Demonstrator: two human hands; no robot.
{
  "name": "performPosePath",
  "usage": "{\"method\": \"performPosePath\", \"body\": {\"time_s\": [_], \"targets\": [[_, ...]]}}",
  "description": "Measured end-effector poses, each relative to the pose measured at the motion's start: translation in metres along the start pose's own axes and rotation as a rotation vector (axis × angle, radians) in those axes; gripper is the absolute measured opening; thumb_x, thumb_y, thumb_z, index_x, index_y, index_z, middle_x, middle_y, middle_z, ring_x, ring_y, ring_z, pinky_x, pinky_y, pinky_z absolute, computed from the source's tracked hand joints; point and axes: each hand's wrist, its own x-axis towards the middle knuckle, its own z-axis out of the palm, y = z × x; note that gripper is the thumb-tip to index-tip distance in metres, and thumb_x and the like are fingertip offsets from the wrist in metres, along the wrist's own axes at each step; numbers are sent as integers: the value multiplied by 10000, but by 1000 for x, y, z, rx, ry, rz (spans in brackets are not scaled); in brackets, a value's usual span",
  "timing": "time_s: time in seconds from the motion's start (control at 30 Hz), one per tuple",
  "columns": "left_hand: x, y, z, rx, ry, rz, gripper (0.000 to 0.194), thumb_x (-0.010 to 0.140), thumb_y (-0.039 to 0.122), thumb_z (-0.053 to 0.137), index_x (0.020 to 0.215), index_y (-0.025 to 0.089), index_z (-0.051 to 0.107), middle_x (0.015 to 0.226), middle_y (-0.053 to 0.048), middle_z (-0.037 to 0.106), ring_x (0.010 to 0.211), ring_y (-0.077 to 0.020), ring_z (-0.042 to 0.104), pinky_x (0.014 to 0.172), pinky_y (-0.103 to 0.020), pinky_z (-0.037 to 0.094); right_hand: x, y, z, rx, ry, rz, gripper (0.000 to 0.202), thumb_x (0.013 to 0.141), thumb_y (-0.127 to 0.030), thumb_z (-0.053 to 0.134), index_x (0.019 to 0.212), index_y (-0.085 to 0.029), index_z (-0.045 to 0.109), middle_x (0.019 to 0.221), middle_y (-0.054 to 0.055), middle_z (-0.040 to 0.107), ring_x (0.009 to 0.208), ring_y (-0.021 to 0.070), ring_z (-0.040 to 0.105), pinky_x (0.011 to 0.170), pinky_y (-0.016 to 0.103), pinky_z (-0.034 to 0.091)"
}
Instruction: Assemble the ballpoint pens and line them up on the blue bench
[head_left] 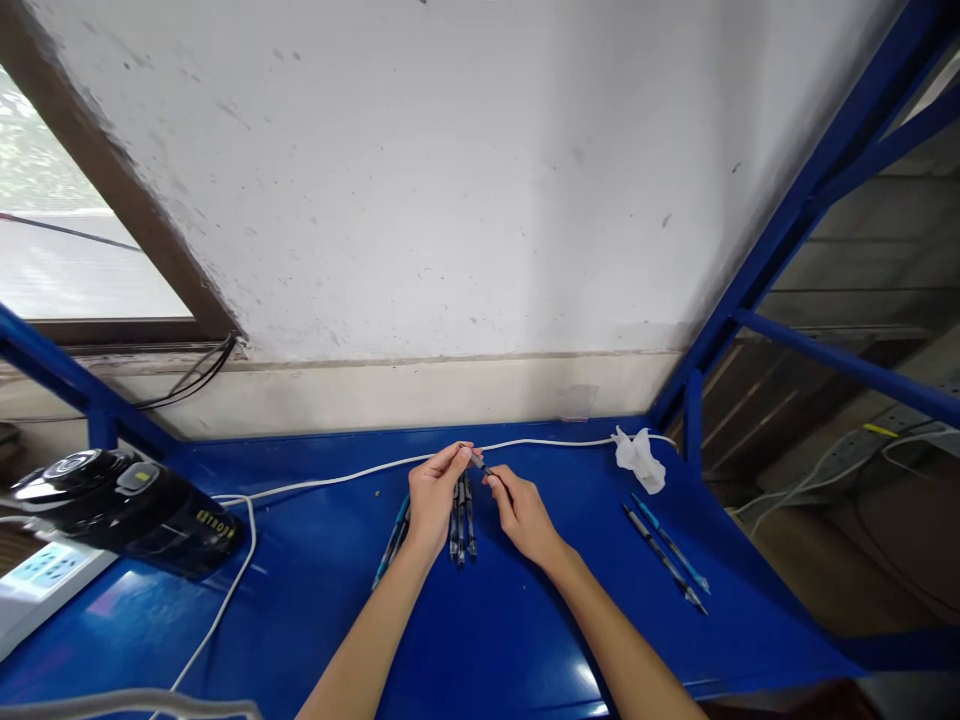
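Note:
A slim pen (480, 463) is held between my two hands above the blue table (480, 640). My left hand (433, 500) pinches its upper-left end, and my right hand (525, 515) has fingers closed round its lower-right end. Both fingertips partly cover the pen, so its ends are hard to make out. Several dark pens (462, 520) lie side by side just below and between the hands. Partly hidden by my left wrist, a few more pens, including a blue pen (391, 545), lie on the tabletop.
Farther right lie a blue pen (670, 543) and a black pen (661, 555), below a crumpled white tissue (640, 460). A white cable (322, 483) runs along the back. At left are a black appliance (150, 515) and a white power strip (52, 585). Blue frame bars (780, 220) rise at right.

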Motion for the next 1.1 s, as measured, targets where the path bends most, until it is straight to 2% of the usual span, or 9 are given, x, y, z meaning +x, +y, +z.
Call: {"method": "performPosePath", "body": {"time_s": [0.1,0.17,0.33,0.47,0.57,0.7,0.87,0.97,1.1], "targets": [[1,1,-2,48,72,16,278,803,428,908,915,188,823,891,-62,828,872,-240,770,893,-359,587,0,0,-1,-34,1,-22,300,1151,-363,378,1131,-240,651,921,38,716,757,205,658,735,303,476],[2,3,-2,43,66,26,295,790,423,921,946,205,797,870,-41,808,852,-217,759,858,-332,583,0,0,-2,-38,9,-30,291,1150,-357,386,1158,-243,653,971,50,732,811,216,679,774,315,492],[0,11,1,-52,-155,-13,417,874,458,838,1215,226,777,1263,-137,792,1197,-294,730,1045,-414,552,0,0,-5,-40,45,-34,306,1149,-354,388,1234,-241,659,1081,80,759,945,242,724,846,343,536],[0,10,0,-8,-100,-10,317,829,438,879,1039,210,818,1065,-116,838,1042,-277,769,970,-398,569,0,0,-5,-35,28,-46,340,1158,-353,361,1301,-247,650,1191,93,747,1080,251,717,942,372,546],[1,6,-1,29,-9,3,292,795,444,904,929,205,804,978,-86,826,928,-241,760,855,-346,573,-1,3,-3,-49,29,-45,338,1161,-355,340,1226,-241,652,1106,90,737,1002,240,711,887,361,547],[1,1,0,50,41,12,309,766,452,925,829,204,751,854,-40,787,804,-198,725,778,-312,552,-2,7,-1,-38,37,9,191,1135,-362,434,1121,-241,581,995,56,741,846,226,717,765,327,529],[-3,2,4,39,-5,5,317,842,470,874,854,205,702,937,-85,822,926,-239,767,843,-349,569,-2,3,-3,-128,16,26,226,1146,-358,405,1248,-244,571,1049,63,751,881,238,732,771,328,517],[-5,4,7,6,-21,-19,336,856,472,864,833,215,649,962,-104,836,964,-262,786,848,-364,574,-1,3,-4,-161,14,-19,268,1156,-341,364,1176,-243,613,1060,75,745,909,235,724,777,320,513],[-5,3,9,19,18,-26,395,819,481,892,785,228,591,888,-86,829,910,-256,787,797,-343,568,-2,4,-3,-184,39,12,179,1134,-340,440,1141,-237,586,990,54,748,823,228,720,712,300,501]]}}
